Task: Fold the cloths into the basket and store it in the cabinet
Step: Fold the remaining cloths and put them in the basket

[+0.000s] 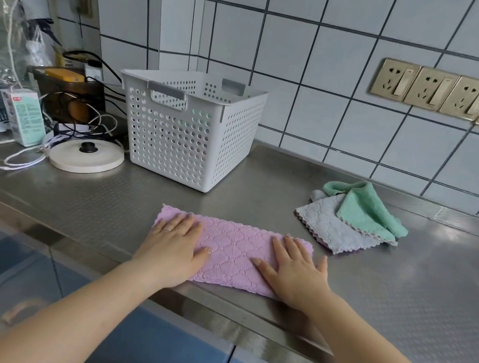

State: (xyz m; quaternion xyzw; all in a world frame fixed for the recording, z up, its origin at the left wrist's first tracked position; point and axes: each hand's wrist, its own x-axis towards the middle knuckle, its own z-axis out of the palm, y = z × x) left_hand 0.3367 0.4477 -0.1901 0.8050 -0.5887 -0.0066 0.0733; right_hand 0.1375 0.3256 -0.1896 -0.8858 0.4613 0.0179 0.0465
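On the steel counter, the white perforated basket stands at the back left with nothing visible inside, and in front of it the pink cloth, already a long strip, lies near the counter's front edge. The left hand lies flat on the strip's left end and the right hand on its right end, fingers straight and slightly spread, pinching nothing. To the right the grey cloth and green cloth overlap, unfolded; the likeliest trouble is the soft strip sliding on smooth steel, skewing the next fold or slipping off the near edge.
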